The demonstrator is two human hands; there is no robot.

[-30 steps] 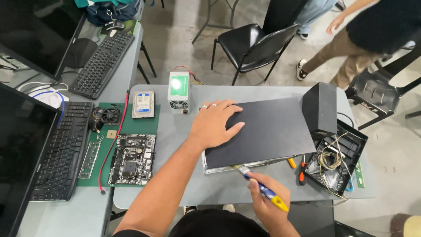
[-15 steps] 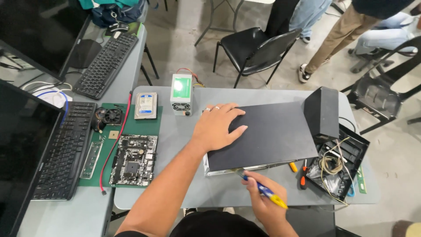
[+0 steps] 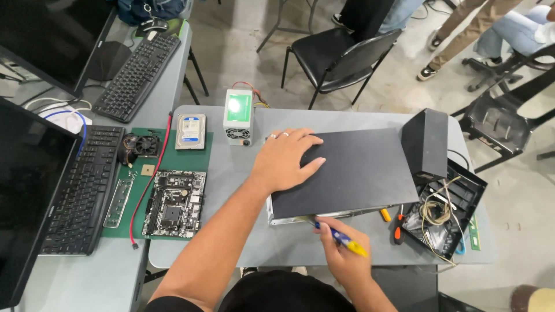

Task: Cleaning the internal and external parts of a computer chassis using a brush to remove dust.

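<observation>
My left hand [image 3: 286, 159] lies flat, fingers spread, on the near-left part of a black computer case [image 3: 347, 170] that rests on its side on the grey table [image 3: 254, 231]. Rings show on two of its fingers. My right hand [image 3: 338, 245] is closed around a screwdriver with a blue and yellow handle [image 3: 344, 240]; its tip points at the case's near edge, by the bare metal rim. Whether the tip touches a screw is hidden.
On a green mat [image 3: 199, 153] to the left lie a motherboard [image 3: 173, 202], a hard drive [image 3: 190, 131], a fan [image 3: 141, 145] and a memory stick [image 3: 118, 202]. A power supply [image 3: 238, 115] stands behind. Right: black front panel [image 3: 426, 144], cabled tray [image 3: 445, 214], orange screwdrivers [image 3: 398, 225]. Keyboards, monitors, chairs, seated people around.
My right hand with the screwdriver has moved up a little, closer to the case's near edge. My left hand stays pressed on the case. People at the top right have shifted.
</observation>
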